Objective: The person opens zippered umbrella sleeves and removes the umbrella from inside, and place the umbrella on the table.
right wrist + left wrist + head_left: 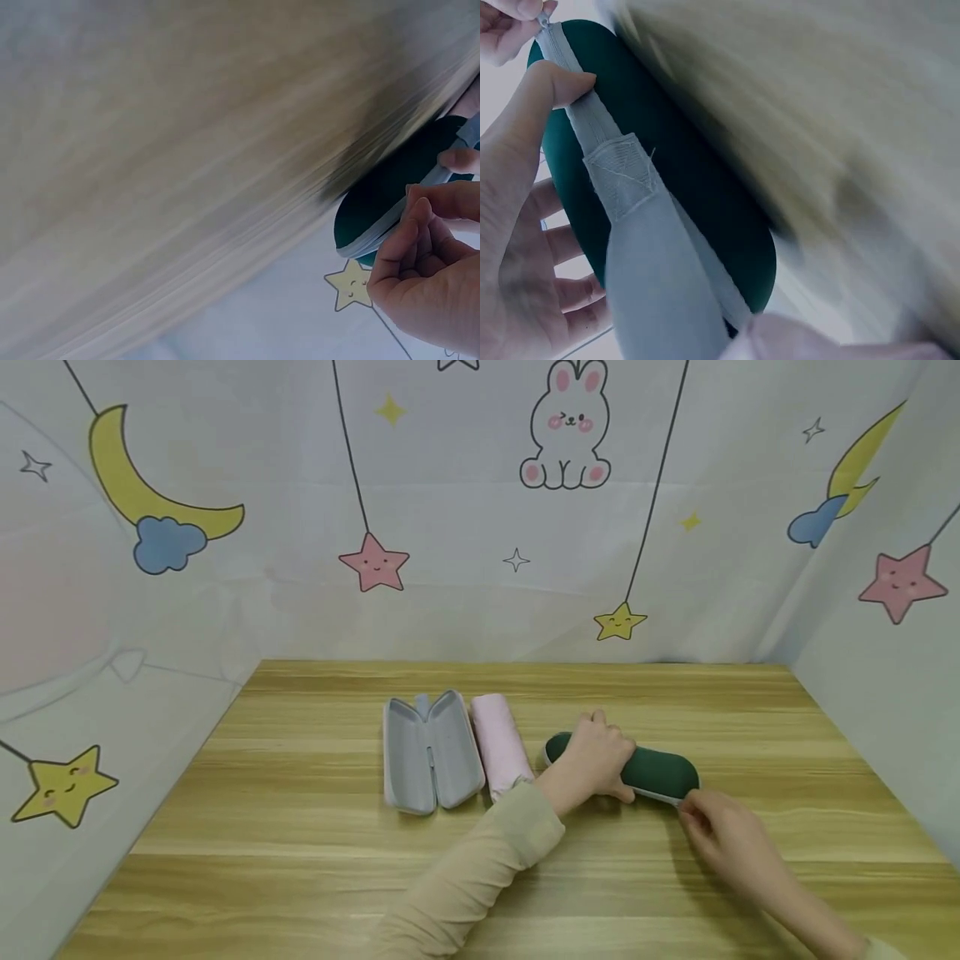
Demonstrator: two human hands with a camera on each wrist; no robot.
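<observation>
A dark green zip case (663,771), long with rounded ends, lies on the table right of centre. My left hand (596,753) grips it from above near its middle. In the left wrist view, the thumb (574,86) presses by the grey zipper (592,120), and the other fingers lie along the opposite side. A wide grey fabric strap (660,277) is stitched over the zipper band. At the case's right end my right hand (723,835) pinches a small zipper pull (544,20) between thumb and forefinger. The right wrist view shows these fingertips by the zipper edge.
Left of the hands, an open hard case (408,760) with a grey lining stands in two spread halves. Beside it lies a pink fabric roll (501,739), its near end partly behind the left sleeve (480,868). A printed curtain (450,627) rises behind the wooden table (262,860).
</observation>
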